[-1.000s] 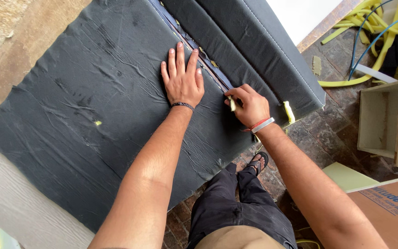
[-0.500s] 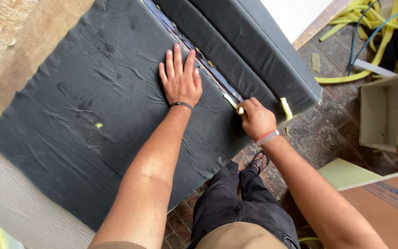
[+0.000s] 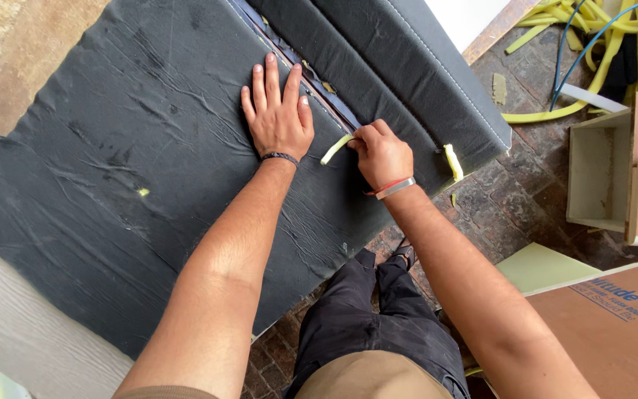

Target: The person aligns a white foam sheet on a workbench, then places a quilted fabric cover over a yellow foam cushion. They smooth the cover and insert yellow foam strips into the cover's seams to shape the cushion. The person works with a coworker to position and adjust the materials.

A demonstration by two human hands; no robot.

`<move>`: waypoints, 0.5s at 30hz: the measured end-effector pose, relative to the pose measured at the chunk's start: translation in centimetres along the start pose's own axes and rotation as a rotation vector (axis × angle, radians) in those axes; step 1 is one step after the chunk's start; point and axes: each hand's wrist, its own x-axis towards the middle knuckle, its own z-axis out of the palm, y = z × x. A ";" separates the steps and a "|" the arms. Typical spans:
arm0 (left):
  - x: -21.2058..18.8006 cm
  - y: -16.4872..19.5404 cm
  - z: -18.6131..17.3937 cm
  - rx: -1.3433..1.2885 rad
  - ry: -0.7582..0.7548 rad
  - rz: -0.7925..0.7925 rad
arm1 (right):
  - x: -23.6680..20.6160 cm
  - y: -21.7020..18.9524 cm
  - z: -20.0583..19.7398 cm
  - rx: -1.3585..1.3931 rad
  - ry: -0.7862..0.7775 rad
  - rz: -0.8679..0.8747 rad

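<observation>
- Pressing flat on the dark cloth [image 3: 112,192], the left hand [image 3: 278,118] has its fingers spread wide and holds nothing.
- The right hand [image 3: 382,154] is closed in a pinch on one end of a thin yellow strip [image 3: 336,148].
- The strip lies between the two hands, close to both — but only the right hand touches it.
- It is long and thin. It runs from the right fingertips down and toward the left wrist.
- The strip sits just beside the seam [image 3: 311,92], where the flat cloth meets the padded cushion [image 3: 407,66].
- The seam runs up and away from the person, past the left fingertips.
- Another yellow bit [image 3: 453,161] sticks out at the cushion's near corner, to the right of the right hand.
- More yellow strips [image 3: 592,37] lie in a heap on the brick floor [image 3: 518,199], well apart.
</observation>
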 end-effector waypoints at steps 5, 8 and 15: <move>-0.1 0.0 -0.1 -0.021 -0.014 0.006 | -2.7 1.3 -0.4 -0.263 -0.239 0.092; -0.1 0.0 -0.1 -0.020 0.003 0.002 | -4.5 2.0 -2.2 -0.218 -0.250 0.099; -0.4 0.0 0.2 -0.008 -0.006 0.003 | -4.2 0.8 -3.8 0.123 -0.095 -0.028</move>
